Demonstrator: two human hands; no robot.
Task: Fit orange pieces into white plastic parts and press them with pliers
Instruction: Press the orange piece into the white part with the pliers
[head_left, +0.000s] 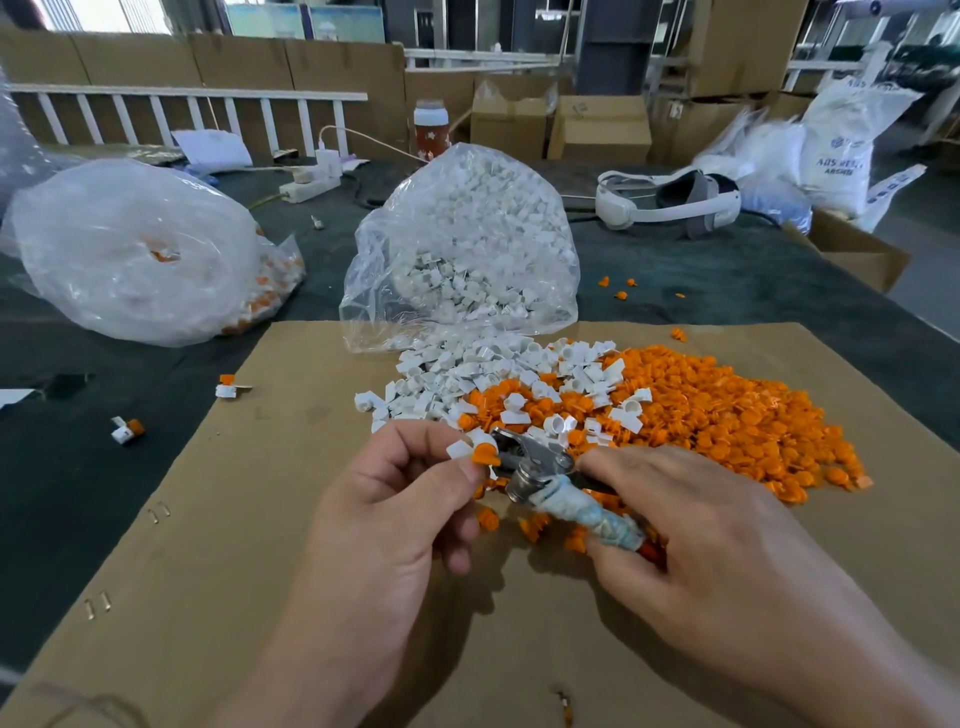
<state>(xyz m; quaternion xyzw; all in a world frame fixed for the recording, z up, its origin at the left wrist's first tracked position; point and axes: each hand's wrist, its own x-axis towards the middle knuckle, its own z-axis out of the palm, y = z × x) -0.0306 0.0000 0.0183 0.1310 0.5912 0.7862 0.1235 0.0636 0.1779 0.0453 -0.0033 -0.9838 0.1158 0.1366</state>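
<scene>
In front of the orange pile (727, 415), the left hand (395, 504) pinches a white part (459, 448) holding an orange piece (485, 456); the right hand's (706, 535) grip wraps the pliers (540, 470), jaws beside it. A skewed squeeze could pop the piece out or nip fingertips (470, 472).

A single wide-angle view comes from the person's head, facing forward and tilted down over the worktop (130, 364). It sits close above the hands: the left hand (395, 504) and right hand (717, 530) fill the lower middle, forearms leaving by the bottom edge, near enough that the pliers (540, 467) gripped in the right and the small white part (460, 448) pinched in the left show plainly. The cardboard sheet (234, 545) spreads beneath; higher up the view reaches stacked boxes (597, 127) and a white railing (182, 96) behind the worktop.
</scene>
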